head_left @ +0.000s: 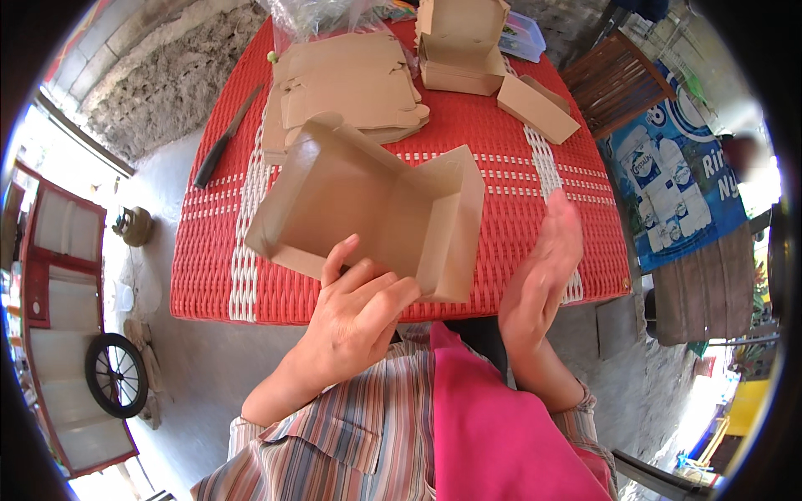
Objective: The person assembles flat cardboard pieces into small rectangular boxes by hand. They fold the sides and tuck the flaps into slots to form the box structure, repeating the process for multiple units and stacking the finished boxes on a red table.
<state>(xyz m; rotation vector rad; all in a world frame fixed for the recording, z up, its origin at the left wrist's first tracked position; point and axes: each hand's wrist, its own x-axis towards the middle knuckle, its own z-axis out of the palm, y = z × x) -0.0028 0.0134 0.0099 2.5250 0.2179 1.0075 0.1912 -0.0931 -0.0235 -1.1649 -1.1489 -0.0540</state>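
Observation:
My left hand grips the near edge of a brown cardboard box, fingers bent over its rim and index finger raised. Tilted above the near side of the table, the box has its lid folded back and its hollow inside showing. To the right of it my right hand is held upright with nothing in it, fingers stretched out and slightly blurred, apart from the box. Beyond lies a pile of flat cardboard box blanks, partly hidden by the held box.
The table has a red and white woven top. A knife lies at its left. Far right are a folded box, a narrow cardboard piece and a clear plastic container. A plastic bag is behind the pile.

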